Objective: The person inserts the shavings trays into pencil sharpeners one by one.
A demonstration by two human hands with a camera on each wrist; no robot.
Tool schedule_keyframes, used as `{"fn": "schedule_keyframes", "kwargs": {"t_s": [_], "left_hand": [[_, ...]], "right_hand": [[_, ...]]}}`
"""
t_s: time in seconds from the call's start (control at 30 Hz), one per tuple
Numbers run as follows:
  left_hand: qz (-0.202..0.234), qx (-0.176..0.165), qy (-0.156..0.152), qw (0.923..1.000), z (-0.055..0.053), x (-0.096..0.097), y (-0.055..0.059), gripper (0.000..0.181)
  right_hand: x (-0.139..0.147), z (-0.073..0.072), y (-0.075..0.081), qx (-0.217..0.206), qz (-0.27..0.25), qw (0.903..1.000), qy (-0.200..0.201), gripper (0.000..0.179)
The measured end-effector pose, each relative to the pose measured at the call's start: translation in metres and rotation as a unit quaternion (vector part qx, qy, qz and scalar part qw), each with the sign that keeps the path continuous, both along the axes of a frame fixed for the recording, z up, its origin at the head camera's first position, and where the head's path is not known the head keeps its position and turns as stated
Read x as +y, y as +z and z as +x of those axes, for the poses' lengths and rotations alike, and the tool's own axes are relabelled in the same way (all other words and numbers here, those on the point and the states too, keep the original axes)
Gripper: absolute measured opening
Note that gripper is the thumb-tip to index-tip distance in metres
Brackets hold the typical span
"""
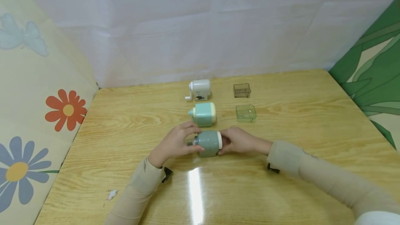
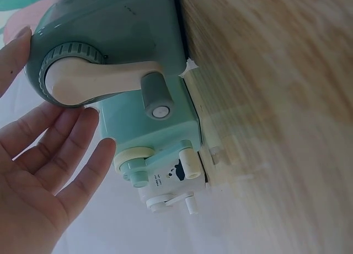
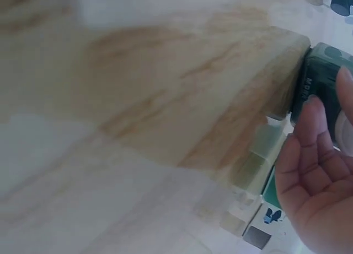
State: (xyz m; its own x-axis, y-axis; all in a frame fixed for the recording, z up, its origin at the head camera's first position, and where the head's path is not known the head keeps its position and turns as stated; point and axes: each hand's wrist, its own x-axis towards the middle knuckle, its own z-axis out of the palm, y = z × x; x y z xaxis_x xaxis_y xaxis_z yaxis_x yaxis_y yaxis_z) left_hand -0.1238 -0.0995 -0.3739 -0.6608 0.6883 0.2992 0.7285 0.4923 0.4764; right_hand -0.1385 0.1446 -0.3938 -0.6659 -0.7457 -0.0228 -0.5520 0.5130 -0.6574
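Note:
A dark green crank pencil sharpener (image 1: 208, 144) stands on the table between both hands, its cream crank (image 2: 105, 80) with a grey knob facing left. My left hand (image 1: 178, 141) holds it around the crank end, thumb on the near side and fingers on the far side. At its white-rimmed right end, my right hand (image 1: 239, 140) grips with thumb and fingers; in the right wrist view the fingertips lie against the dark body (image 3: 322, 83). Behind it stand a mint green sharpener (image 1: 203, 114) with a cream rim and a white sharpener (image 1: 201, 89) with a dark print.
Two see-through shavings drawers lie right of the rear sharpeners: a smoky brown one (image 1: 242, 90) and a pale green one (image 1: 246, 113). A small white scrap (image 1: 112, 194) lies at the front left of the wooden table (image 1: 125, 114). A white cloth (image 1: 187, 27) hangs behind.

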Motion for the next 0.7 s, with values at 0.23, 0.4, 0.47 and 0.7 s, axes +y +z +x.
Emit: {"fn": "schedule_keyframes", "kwargs": {"t_s": [0.23, 0.4, 0.47, 0.7], "left_hand": [[0.005, -0.007, -0.002, 1.0, 0.0007, 0.0003, 0.0017, 0.051], [0.005, -0.003, -0.003, 1.0, 0.0009, 0.0003, 0.0018, 0.051], [0.007, -0.003, -0.003, 1.0, 0.001, 0.0002, 0.0016, 0.052], [0.006, -0.007, -0.003, 1.0, 0.0002, 0.0, 0.0013, 0.052]], "right_hand": [[-0.001, 0.0008, -0.0012, -0.014, -0.017, 0.9998, -0.001, 0.035], [-0.0027, 0.0019, -0.0026, -0.008, -0.016, 0.9998, -0.005, 0.036], [-0.0033, 0.0022, -0.0026, -0.012, -0.017, 0.9998, -0.008, 0.036], [-0.0028, 0.0026, -0.0019, -0.01, -0.02, 0.9997, -0.004, 0.037]]}}
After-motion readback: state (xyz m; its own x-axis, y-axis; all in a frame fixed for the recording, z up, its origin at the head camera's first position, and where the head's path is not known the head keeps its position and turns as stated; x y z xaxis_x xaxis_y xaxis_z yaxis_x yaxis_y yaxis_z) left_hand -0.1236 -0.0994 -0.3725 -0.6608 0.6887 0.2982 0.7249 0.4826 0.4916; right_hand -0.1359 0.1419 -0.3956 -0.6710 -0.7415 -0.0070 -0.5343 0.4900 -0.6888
